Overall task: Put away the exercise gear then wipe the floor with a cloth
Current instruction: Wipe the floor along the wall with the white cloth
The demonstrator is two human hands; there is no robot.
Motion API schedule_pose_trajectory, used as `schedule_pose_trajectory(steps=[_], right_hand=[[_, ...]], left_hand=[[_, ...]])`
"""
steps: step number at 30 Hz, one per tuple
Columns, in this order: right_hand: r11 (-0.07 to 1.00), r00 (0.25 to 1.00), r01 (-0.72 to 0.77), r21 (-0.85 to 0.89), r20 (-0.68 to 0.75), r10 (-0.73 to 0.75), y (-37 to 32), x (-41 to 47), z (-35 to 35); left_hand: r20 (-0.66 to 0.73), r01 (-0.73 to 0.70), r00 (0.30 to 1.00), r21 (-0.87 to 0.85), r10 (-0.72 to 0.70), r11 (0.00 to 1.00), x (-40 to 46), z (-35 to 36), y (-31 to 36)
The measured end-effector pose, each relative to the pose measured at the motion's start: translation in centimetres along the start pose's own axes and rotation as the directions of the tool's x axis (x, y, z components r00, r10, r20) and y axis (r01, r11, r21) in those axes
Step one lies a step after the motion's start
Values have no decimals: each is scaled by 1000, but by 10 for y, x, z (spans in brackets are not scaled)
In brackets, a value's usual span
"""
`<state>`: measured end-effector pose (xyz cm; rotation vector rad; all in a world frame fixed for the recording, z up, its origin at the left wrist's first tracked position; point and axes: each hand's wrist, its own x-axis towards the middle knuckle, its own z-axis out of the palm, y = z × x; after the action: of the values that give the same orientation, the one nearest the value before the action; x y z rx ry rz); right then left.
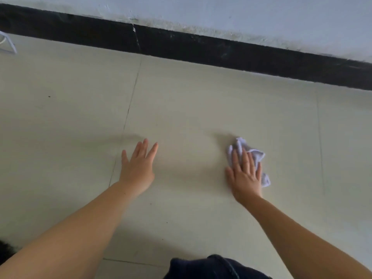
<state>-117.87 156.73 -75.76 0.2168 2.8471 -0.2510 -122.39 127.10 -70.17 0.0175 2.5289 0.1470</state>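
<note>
A crumpled white cloth [254, 155] lies on the pale tiled floor [191, 109] at centre right. My right hand [244, 176] presses flat on it with straight fingers, covering most of its middle. My left hand [138, 168] rests flat on the bare floor to the left, fingers spread, about a forearm's length from the cloth. No exercise gear is in view.
A black skirting board [201, 45] runs along the foot of a white wall [241, 15] at the back. A white wire-like object [8, 44] pokes in at the far left edge. Dark clothing on my knee [211, 267] shows at the bottom.
</note>
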Motion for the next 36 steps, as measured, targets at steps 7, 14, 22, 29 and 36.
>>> schedule_pose_trajectory(steps=[7,14,22,29,36], right_hand=[[794,823,-561,235,54,565,18,7,-11],[857,853,514,-19,118,-509,-64,-63,26],[980,980,-197,30,27,197,149,-45,-21],[866,874,-476,153,-22,485,91,-8,-13],[849,842,528,-8,130,-523,-40,45,-11]], left_hand=[[116,32,993,-10,-31,999,10,25,54],[160,-6,987,44,-1,999,16,11,41],[184,-44,982,47,35,998,5,12,100],[181,32,983,67,-43,997,2,21,119],[146,153,978,-11,-150,988,10,11,92]])
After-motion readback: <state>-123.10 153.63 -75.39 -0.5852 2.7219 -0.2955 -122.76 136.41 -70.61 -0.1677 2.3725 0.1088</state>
